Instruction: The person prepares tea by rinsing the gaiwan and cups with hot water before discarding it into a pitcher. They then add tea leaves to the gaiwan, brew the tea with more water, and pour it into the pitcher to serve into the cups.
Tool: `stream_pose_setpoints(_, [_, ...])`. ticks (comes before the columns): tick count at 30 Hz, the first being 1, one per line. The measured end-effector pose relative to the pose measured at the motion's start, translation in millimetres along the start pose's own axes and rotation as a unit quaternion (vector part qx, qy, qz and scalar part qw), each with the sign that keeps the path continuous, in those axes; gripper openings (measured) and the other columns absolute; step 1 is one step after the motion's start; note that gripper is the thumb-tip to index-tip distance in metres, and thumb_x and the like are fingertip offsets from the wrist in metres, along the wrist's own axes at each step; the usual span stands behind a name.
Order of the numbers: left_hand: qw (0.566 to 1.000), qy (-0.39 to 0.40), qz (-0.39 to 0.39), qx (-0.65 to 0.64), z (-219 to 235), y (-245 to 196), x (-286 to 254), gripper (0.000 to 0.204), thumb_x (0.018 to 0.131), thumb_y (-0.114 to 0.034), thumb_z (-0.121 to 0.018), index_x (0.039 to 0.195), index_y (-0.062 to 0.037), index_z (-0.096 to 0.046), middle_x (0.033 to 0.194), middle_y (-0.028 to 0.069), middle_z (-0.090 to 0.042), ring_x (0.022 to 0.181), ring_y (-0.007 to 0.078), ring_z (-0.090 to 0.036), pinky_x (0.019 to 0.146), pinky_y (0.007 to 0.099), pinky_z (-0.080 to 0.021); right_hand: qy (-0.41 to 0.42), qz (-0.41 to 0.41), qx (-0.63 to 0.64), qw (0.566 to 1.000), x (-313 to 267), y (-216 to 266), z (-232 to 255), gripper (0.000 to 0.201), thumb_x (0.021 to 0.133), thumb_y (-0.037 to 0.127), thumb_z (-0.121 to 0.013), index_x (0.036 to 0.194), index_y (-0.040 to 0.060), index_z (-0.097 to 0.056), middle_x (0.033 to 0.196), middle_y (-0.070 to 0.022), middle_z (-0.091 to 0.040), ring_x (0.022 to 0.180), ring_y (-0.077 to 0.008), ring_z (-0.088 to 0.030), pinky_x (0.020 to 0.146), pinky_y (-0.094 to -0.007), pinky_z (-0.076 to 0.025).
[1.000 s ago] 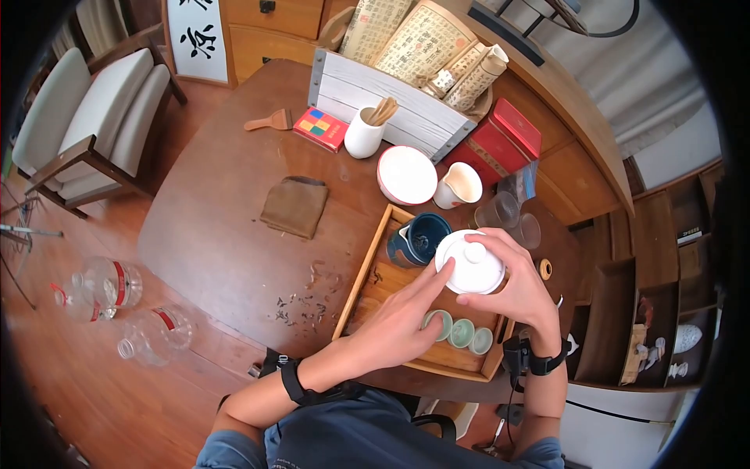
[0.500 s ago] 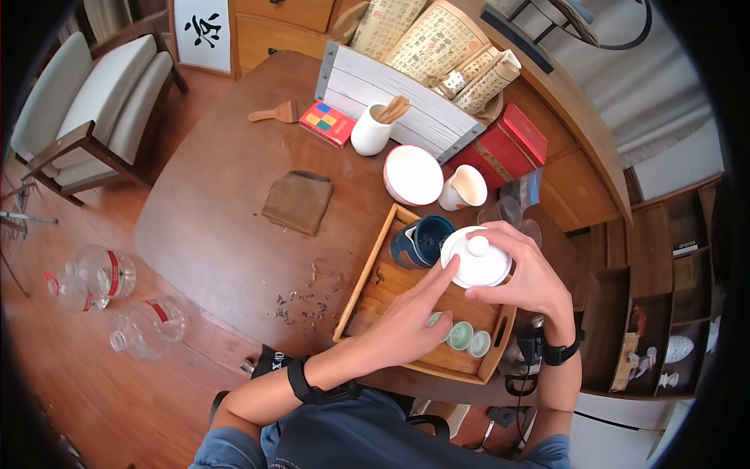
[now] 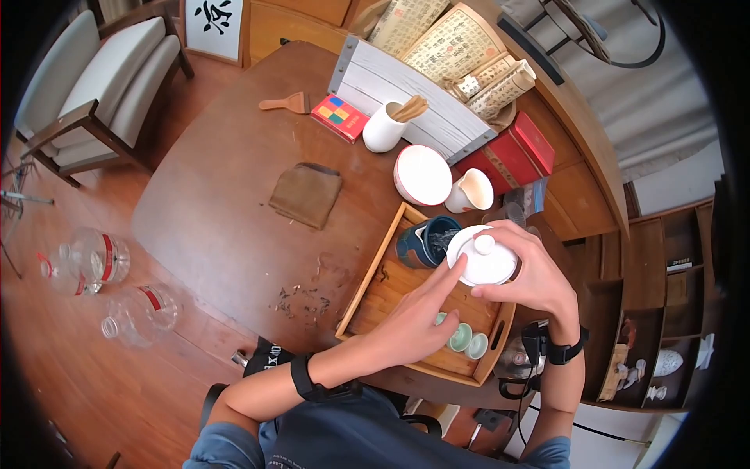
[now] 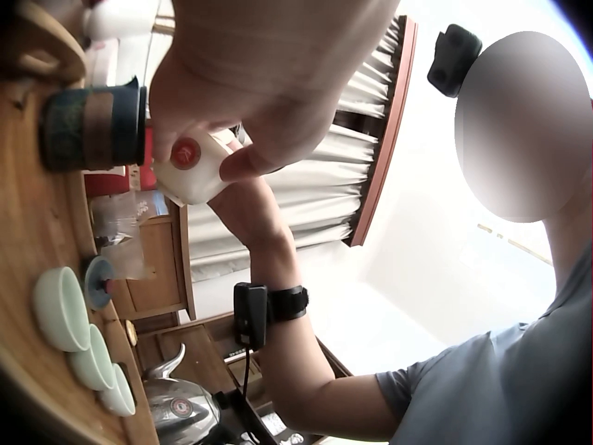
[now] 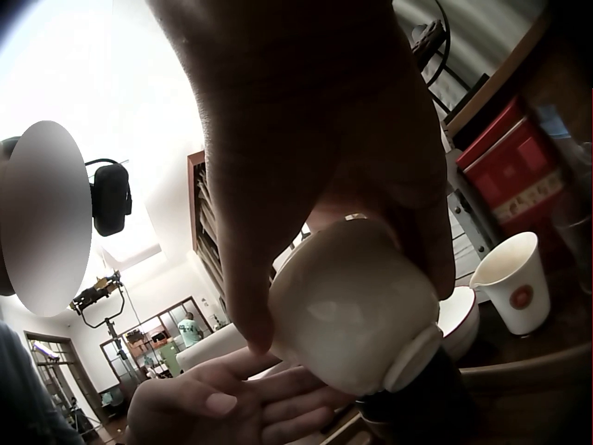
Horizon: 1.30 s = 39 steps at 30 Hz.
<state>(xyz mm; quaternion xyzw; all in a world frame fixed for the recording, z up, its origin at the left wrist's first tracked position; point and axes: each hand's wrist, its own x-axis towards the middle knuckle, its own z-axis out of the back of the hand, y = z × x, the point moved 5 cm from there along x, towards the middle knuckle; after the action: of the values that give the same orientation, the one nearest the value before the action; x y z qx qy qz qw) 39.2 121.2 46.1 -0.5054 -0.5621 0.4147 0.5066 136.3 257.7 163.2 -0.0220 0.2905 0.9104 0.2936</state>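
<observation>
In the head view my right hand [image 3: 539, 273] grips a white gaiwan [image 5: 357, 306] by its rim, its white lid [image 3: 488, 266] in place with the knob up. The bowl is tilted toward a dark blue spouted pitcher [image 3: 414, 248] on the wooden tray [image 3: 379, 305]. Pale glints show inside the pitcher's mouth. From the left, my left hand [image 3: 414, 324] reaches over the tray, its index finger straight out to the lid's edge. The right wrist view shows its other fingers extended beside the bowl. Small pale green cups [image 3: 460, 338] stand below that hand, one partly hidden.
Beyond the tray stand a white bowl [image 3: 422, 176], a white spouted jug [image 3: 470, 191] and a red tin [image 3: 508, 156]. A folded brown cloth [image 3: 305, 195] and scattered tea leaves [image 3: 297, 303] lie to the left. A metal kettle [image 4: 181, 408] stands by the tray's right end.
The head view has shifted a little. Both hands keep their hold and touch on the gaiwan, over the pitcher. Pale glints in the pitcher's mouth show more clearly now.
</observation>
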Motion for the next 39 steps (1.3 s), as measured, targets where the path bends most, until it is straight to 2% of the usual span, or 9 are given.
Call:
stream_pose_setpoints(4, [1.000,0.006,0.017,-0.013,1,-1,0,0.083,0.099,-0.008,-0.059,0.172,-0.0082,-0.018,0.171,0.0348,-0.027,0.159,0.0460,-0.030,0.119,0.0400,-0.038,0.003,-0.006,0.007,1.000,0,-2,-1,0.066,0.070,0.032,-0.095,0.122,-0.0015,-0.071,0.121,-0.0160,-0.069,0.111,-0.0332,-0.070,0.099,-0.0422,-0.054])
stream_pose_setpoints(7, [1.000,0.004,0.010,0.004,0,1,0,0.083,0.099,-0.007,-0.059,0.172,-0.0081,-0.018,0.171,0.0347,-0.027,0.158,0.0454,-0.033,0.118,0.0398,-0.039,0.005,-0.007,0.000,1.000,-2,-5,-2,0.068,0.070,0.033,-0.095,0.123,-0.0017,-0.071,0.121,-0.0161,-0.069,0.112,-0.0332,-0.070,0.099,-0.0422,-0.054])
stream_pose_setpoints(13, [0.999,0.025,0.040,-0.027,-2,0,0,0.083,0.100,-0.008,-0.059,0.172,-0.0090,-0.019,0.171,0.0330,-0.029,0.143,0.0426,-0.053,0.104,0.0384,-0.050,0.009,-0.016,-0.004,1.000,-6,-9,-2,0.069,0.070,0.034,-0.095,0.123,-0.0017,-0.071,0.123,-0.0162,-0.069,0.113,-0.0334,-0.070,0.100,-0.0422,-0.054])
stream_pose_setpoints(16, [1.000,-0.006,-0.016,0.012,-8,5,1,0.083,0.100,-0.008,-0.059,0.172,-0.0094,-0.018,0.170,0.0326,-0.030,0.133,0.0396,-0.059,0.099,0.0384,-0.052,0.010,-0.022,-0.006,1.000,-8,-8,-1,0.069,0.070,0.035,-0.095,0.123,-0.0016,-0.071,0.123,-0.0164,-0.069,0.113,-0.0334,-0.070,0.100,-0.0422,-0.054])
stream_pose_setpoints(19, [1.000,0.010,0.005,0.002,-9,5,2,0.084,0.101,-0.008,-0.059,0.173,-0.0096,-0.016,0.170,0.0328,-0.031,0.129,0.0374,-0.060,0.100,0.0386,-0.051,0.012,-0.025,-0.005,1.000,-9,-9,0,0.069,0.070,0.035,-0.095,0.123,-0.0015,-0.071,0.123,-0.0166,-0.068,0.113,-0.0335,-0.069,0.100,-0.0423,-0.054])
stream_pose_setpoints(28, [0.999,0.026,0.022,-0.023,-13,9,4,0.086,0.101,-0.008,-0.060,0.173,-0.0099,-0.013,0.171,0.0286,-0.031,0.132,0.0400,-0.058,0.101,0.0400,-0.052,0.034,-0.025,0.000,0.999,-5,-9,3,0.070,0.070,0.034,-0.095,0.124,-0.0021,-0.070,0.122,-0.0178,-0.068,0.111,-0.0334,-0.069,0.098,-0.0421,-0.054])
stream_pose_setpoints(31, [0.998,0.031,0.036,-0.038,-13,8,5,0.086,0.101,-0.006,-0.059,0.173,-0.0091,-0.012,0.172,0.0278,-0.029,0.142,0.0401,-0.053,0.109,0.0407,-0.050,0.035,-0.028,-0.004,0.999,-3,-9,5,0.070,0.070,0.034,-0.095,0.124,-0.0021,-0.071,0.120,-0.0176,-0.069,0.110,-0.0332,-0.070,0.097,-0.0420,-0.054])
stream_pose_setpoints(34, [0.999,0.020,0.012,-0.031,-13,11,6,0.085,0.101,-0.004,-0.058,0.173,-0.0081,-0.012,0.172,0.0279,-0.028,0.150,0.0393,-0.046,0.119,0.0427,-0.045,0.044,-0.030,-0.009,0.999,0,-6,5,0.069,0.070,0.034,-0.095,0.125,-0.0019,-0.071,0.118,-0.0174,-0.069,0.109,-0.0331,-0.070,0.097,-0.0418,-0.054])
stream_pose_setpoints(39, [0.999,0.022,0.020,-0.043,-12,11,6,0.086,0.101,-0.003,-0.058,0.172,-0.0073,-0.012,0.173,0.0282,-0.026,0.154,0.0385,-0.041,0.123,0.0453,-0.042,0.051,-0.029,-0.019,0.998,4,-5,5,0.069,0.070,0.034,-0.094,0.125,-0.0008,-0.071,0.118,-0.0176,-0.069,0.109,-0.0337,-0.070,0.097,-0.0420,-0.054])
